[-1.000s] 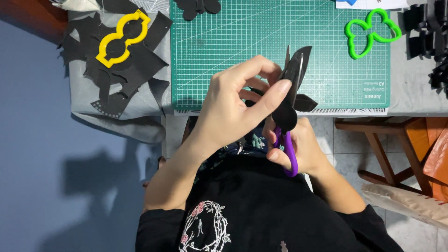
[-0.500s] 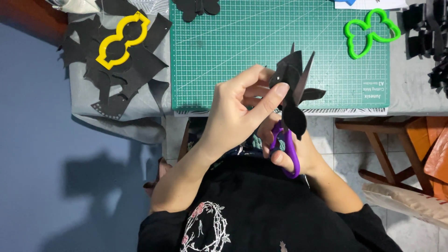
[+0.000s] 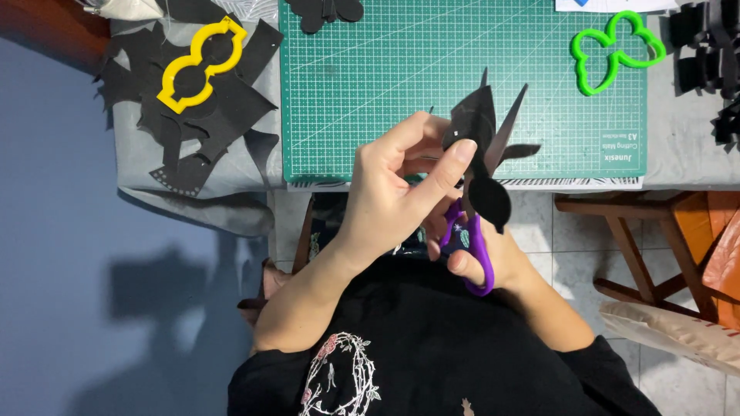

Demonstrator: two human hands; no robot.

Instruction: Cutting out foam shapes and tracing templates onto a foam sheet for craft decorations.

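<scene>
Black paper cut-out (image 3: 482,146), spiky at the top and rounded at the bottom, held in the air over the near edge of a green cutting mat (image 3: 401,69). Left hand (image 3: 393,196) pinches the cut-out, thumb and forefinger closed on its middle, the other fingers curled behind. Right hand (image 3: 482,258) lies lower and nearer the body, mostly hidden by the left hand; its fingers pass through the loops of purple-handled scissors (image 3: 470,246) and grip them. Scissor blades point up into the cut-out; how far they are parted cannot be told, since the black paper covers them. Cutting mat rests on a grey table (image 3: 686,146). To the left of the mat, a heap of black paper scraps (image 3: 208,131) with a yellow template frame (image 3: 196,65) lying on top. On the mat's far right corner, a green template frame (image 3: 613,50) with lobed outline. More black cut shapes (image 3: 709,54) sit at the right edge of the table, and further ones (image 3: 324,11) at the mat's top edge. Below the table edge, a wooden stool (image 3: 647,231) stands on pale floor tiles
</scene>
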